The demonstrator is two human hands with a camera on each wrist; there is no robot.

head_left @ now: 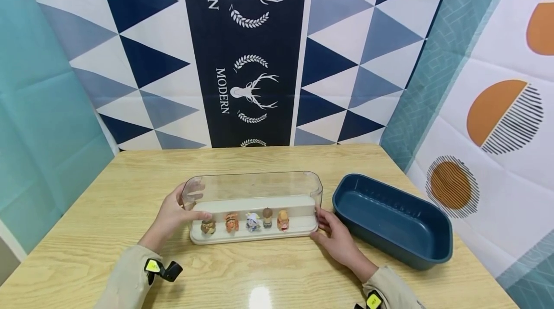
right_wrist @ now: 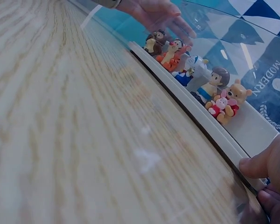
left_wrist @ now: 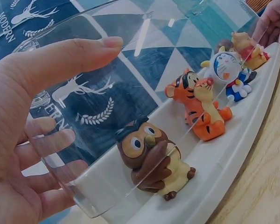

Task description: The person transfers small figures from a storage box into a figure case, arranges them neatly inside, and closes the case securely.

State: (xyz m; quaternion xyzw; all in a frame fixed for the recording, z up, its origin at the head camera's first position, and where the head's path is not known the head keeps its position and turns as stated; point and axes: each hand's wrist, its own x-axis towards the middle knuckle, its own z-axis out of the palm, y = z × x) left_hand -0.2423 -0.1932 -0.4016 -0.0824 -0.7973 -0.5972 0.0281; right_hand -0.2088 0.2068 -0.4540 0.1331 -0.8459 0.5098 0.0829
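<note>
A display case with a white base [head_left: 255,238] and a clear cover [head_left: 255,185] sits on the table. In a row on the base stand several figurines: an owl [left_wrist: 151,158], an orange tiger [left_wrist: 200,105], a blue-and-white cat [left_wrist: 226,72], a dark-haired boy [right_wrist: 212,84] and a yellow bear [right_wrist: 238,93] with a small pink piglet [right_wrist: 220,103]. My left hand [head_left: 173,210] grips the cover's left end, thumb in front, fingers seen through the clear plastic. At the right end my right hand [head_left: 335,239] pinches the base, its thumb [right_wrist: 254,165] on the rim; some fingertips are hidden.
An open dark blue bin [head_left: 391,220] stands on the wooden table [head_left: 255,275], right of my right hand. Patterned cloth [head_left: 255,58] hangs behind the table. Each sleeve carries a black strap, and the left one [head_left: 162,269] has a yellow tag.
</note>
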